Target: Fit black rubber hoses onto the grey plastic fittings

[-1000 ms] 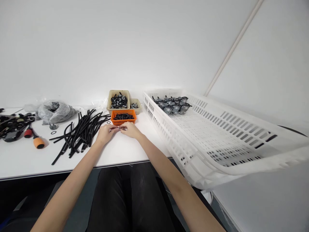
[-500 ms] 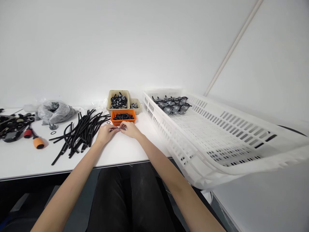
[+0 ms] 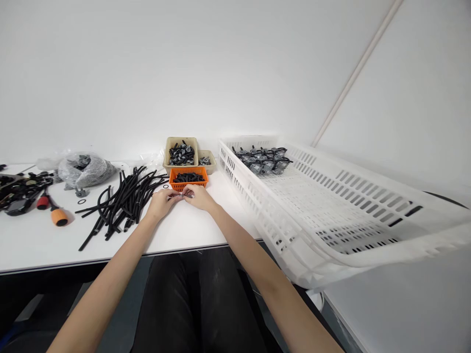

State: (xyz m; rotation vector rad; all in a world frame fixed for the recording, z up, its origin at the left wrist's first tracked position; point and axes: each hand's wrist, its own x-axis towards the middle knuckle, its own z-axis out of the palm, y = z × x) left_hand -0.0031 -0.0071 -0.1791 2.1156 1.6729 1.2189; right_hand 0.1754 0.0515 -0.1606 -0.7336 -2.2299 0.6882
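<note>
My left hand (image 3: 161, 203) and my right hand (image 3: 199, 196) meet just in front of the orange basket (image 3: 189, 187), both with fingers pinched. Between the fingertips is a small dark part (image 3: 181, 195) with a pale or metallic spot. Most of it is covered by the fingers, so its kind cannot be made out. Short black rubber pieces (image 3: 188, 177) fill the orange basket. To the left of my left hand lies a loose pile of long black rubber hoses (image 3: 127, 196).
Behind the basket stand a beige bin (image 3: 181, 141) of black-and-grey parts and a smaller beige tray (image 3: 212, 168) of metal bits. A large white crate (image 3: 312, 220) at the right holds several grey assemblies (image 3: 265, 160). Farther left are a plastic bag (image 3: 88, 171) and orange-handled (image 3: 59, 216) and red-handled tools (image 3: 43, 201).
Almost nothing differs. Both hands stay in place at the small part, with only a slight shift of the fingers.
</note>
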